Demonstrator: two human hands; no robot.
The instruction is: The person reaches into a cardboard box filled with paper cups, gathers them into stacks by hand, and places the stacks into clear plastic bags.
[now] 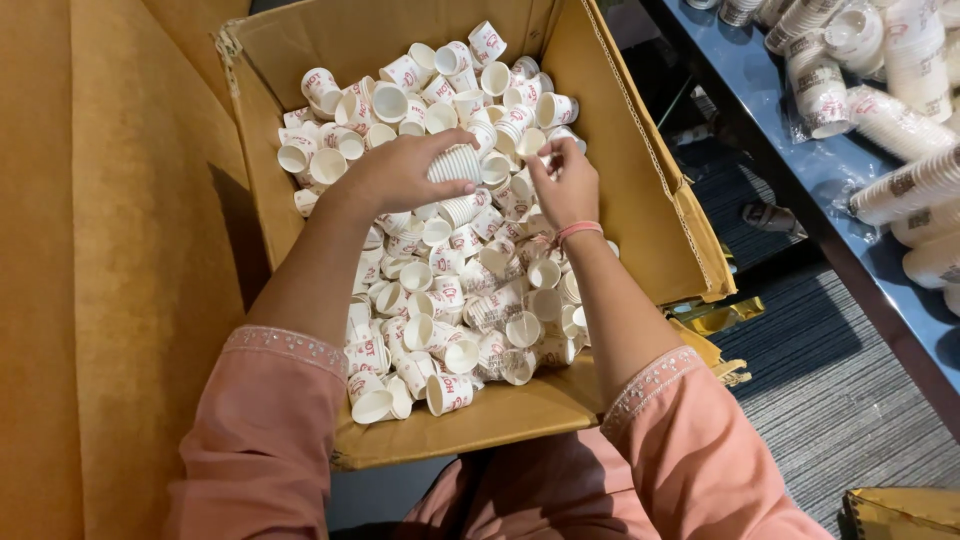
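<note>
A large open cardboard box (640, 190) sits in front of me, filled with several small white paper cups (440, 300) with red print. My left hand (400, 172) grips a short nested stack of cups (455, 163) held sideways over the pile. My right hand (565, 180) is close beside it, fingertips pinched on a single cup (533, 142) at the top of the pile. A pink band circles my right wrist. Both arms wear pink sleeves.
A blue table (800, 170) at the right carries wrapped sleeves of stacked cups (890, 120). A tan cardboard panel (110, 250) stands at the left. Grey ribbed carpet (830, 390) lies to the lower right, with another box corner (900, 512).
</note>
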